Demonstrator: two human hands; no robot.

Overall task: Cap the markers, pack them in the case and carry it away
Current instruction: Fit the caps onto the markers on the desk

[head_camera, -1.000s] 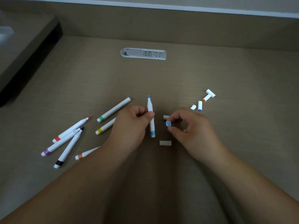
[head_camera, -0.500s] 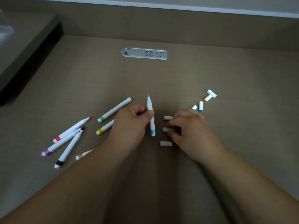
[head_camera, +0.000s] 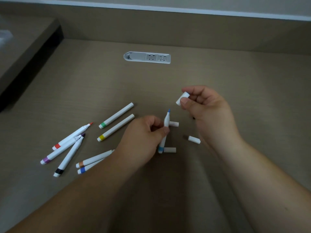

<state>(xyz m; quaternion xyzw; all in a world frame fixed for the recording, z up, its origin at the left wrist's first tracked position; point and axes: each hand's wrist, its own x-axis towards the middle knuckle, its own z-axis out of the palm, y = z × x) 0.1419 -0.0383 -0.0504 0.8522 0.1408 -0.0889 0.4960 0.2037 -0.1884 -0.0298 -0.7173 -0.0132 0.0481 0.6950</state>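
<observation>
The left hand (head_camera: pixel 148 133) is pinching the blue-tipped marker (head_camera: pixel 165 126) tip-up (steadying it, I'd judge) while the right hand (head_camera: pixel 205 106) is gripping a white cap (head_camera: pixel 182 98) above it.

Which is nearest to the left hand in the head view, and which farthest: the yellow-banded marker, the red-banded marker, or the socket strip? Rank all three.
Measured from the left hand:
1. Yellow-banded marker, just to its left.
2. Red-banded marker, further left, in the pile.
3. Socket strip, set in the desk far behind.
</observation>
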